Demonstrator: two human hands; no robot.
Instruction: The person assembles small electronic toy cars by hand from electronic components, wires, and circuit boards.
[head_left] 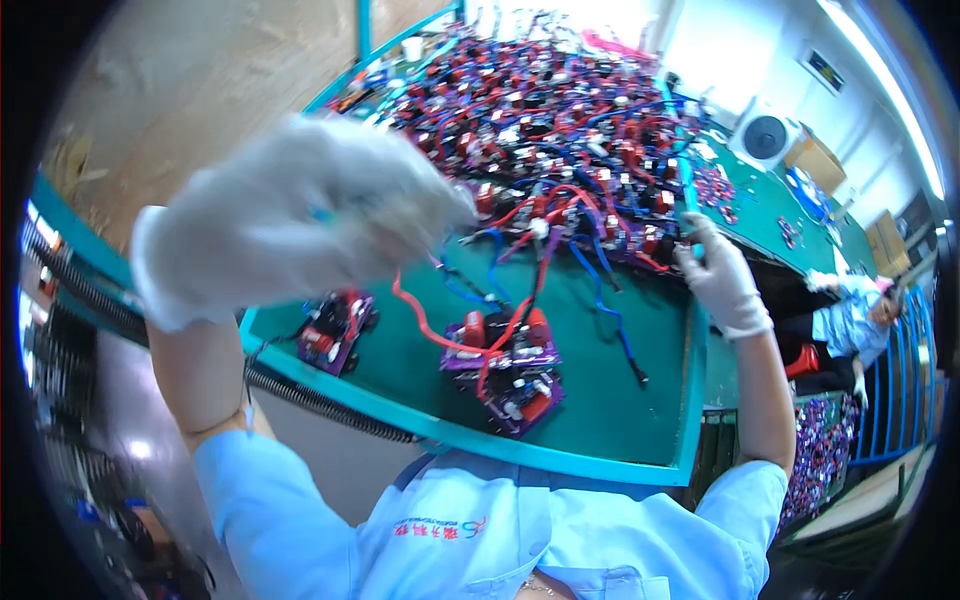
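My left hand (300, 215), in a white glove, is raised over the left part of the green work table (410, 350). It is smeared by motion, so its grip cannot be made out; its fingertips reach toward the pile of circuit boards (540, 120). At the pile's right edge, my right hand (722, 280), also gloved, has its thumb and fingers apart beside the outermost boards. Whether it touches them is unclear. Near the table's front lie purple circuit boards (505, 370) with red parts and a red wire, and another board (335, 332) farther left.
Blue wires (615, 320) trail from the pile across the tabletop. A teal rim (560, 465) borders the table. To the right stands a second green table (770, 215) with a white fan (765, 138). A person (850, 315) in light blue is at the far right.
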